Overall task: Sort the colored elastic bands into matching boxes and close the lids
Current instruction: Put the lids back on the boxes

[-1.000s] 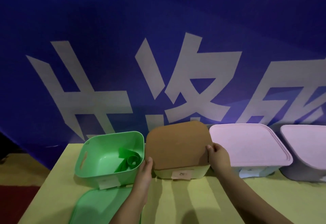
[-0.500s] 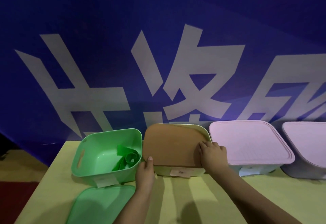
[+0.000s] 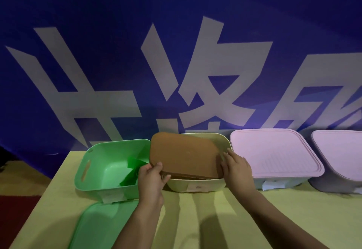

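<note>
Head view: since half a second ago the brown lid [image 3: 184, 155] has slid left and skewed. It now overhangs the cream box [image 3: 197, 185] on the left, toward the green box [image 3: 92, 170], and the cream box's back-right rim is exposed. So the lid isn't seated yet; this looks like a re-align.

Left hand [image 3: 151, 180] pinches the lid's front-left corner, thumb on top, fingers curled under. Right hand [image 3: 236, 168] rests flat on the lid's right edge, fingers extended and holding nothing.

Green band [image 3: 131, 172] lies inside the open green box. Green lid [image 3: 101, 225] lies on the desk [image 3: 274, 219] in front, not yet fitted. Two pink boxes [image 3: 274, 154] at right are lidded.
</note>
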Demonstrator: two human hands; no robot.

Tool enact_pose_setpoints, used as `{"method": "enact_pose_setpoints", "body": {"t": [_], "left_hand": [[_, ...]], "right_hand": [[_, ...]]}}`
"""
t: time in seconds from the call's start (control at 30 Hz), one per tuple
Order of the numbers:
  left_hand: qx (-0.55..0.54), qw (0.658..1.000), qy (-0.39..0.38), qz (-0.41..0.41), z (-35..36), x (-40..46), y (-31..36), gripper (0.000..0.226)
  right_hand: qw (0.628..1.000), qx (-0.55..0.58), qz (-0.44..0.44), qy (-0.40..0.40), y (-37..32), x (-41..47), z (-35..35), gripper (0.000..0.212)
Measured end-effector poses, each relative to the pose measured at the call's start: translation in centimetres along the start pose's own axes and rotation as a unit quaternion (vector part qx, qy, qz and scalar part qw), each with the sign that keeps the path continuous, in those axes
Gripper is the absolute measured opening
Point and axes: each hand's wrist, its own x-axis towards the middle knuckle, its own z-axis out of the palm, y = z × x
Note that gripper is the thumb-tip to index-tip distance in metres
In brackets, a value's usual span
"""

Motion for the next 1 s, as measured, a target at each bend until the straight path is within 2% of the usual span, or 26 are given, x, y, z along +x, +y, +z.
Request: {"method": "enact_pose_setpoints", "body": {"t": [0.1, 0.2, 0.27, 0.4, 0.47, 0.6, 0.7, 0.77, 0.87, 1.0], "left_hand": [[-0.016, 1.0, -0.022, 0.013, -0.4, -0.2, 1.4, 0.019], [-0.041, 0.999, -0.035, 0.001, -1.5, -0.2, 1.6, 0.022], [-0.052, 0.998, -0.042, -0.016, -1.9, -0.2, 1.2, 0.018], [-0.038, 0.995, -0.073, -0.055, -1.2, -0.1, -0.2, 0.009], [-0.022, 0.996, -0.071, -0.05, -0.8, 0.2, -1.1, 0.012], [0.121, 0.99, -0.056, 0.046, -0.7, 0.4, -2.6, 0.024], [0.275, 0.955, -0.037, 0.107, -1.0, 0.4, -3.4, 0.044], [0.344, 0.928, -0.041, 0.135, -1.2, 0.6, -3.8, 0.04], [0.395, 0.902, -0.043, 0.169, -1.6, 1.1, -4.1, 0.034], [0.461, 0.867, -0.052, 0.181, -1.6, 2.5, -4.5, 0.043]], "right_hand": [[0.999, 0.016, 0.021, -0.029, -0.4, 0.2, -0.4, 0.04], [0.987, 0.149, 0.059, -0.014, -1.0, 0.3, -1.6, 0.045], [0.971, 0.224, 0.08, -0.015, -1.5, 0.4, -2.5, 0.039], [0.973, 0.206, 0.1, 0.009, -1.3, 1.2, -3.0, 0.039], [0.973, 0.199, 0.115, 0.014, -1.0, 1.4, -2.8, 0.038], [0.978, 0.174, 0.117, 0.013, -0.6, 1.6, -2.5, 0.035], [0.98, 0.152, 0.125, 0.001, -0.5, 2.0, -2.1, 0.033], [0.98, 0.152, 0.126, 0.003, -0.6, 2.2, -1.8, 0.032], [0.983, 0.135, 0.128, 0.005, -1.0, 2.5, -1.4, 0.031], [0.99, 0.056, 0.13, -0.007, -1.1, 2.7, -1.3, 0.035]]}}
